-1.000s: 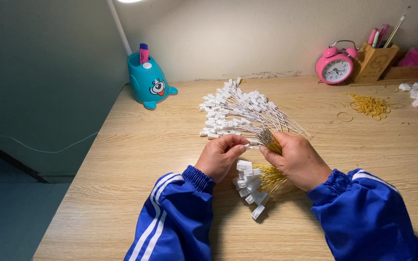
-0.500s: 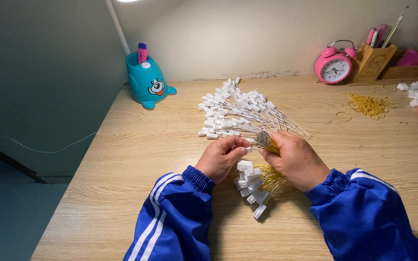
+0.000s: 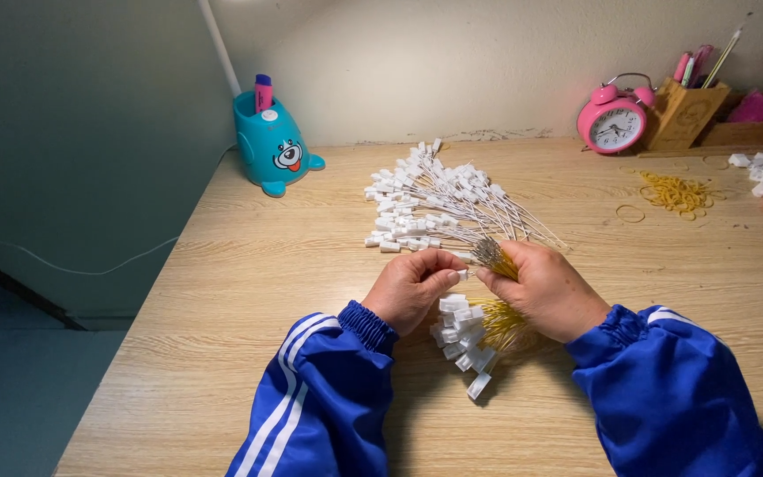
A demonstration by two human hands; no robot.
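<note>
Between the hands, the right hand (image 3: 547, 290) grips the tag bundle (image 3: 434, 199); left hand (image 3: 412, 287) seemingly pinches one tag (image 3: 458, 275)

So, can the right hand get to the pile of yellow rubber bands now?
Probably not at once: the right hand is pinching a tag bundle. The rubber bands lie apart, with bare desk between.

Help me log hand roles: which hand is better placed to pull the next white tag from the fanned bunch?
Likely the left hand: its fingertips already pinch a white tag, while the right hand grips the fanned bunch.
</note>
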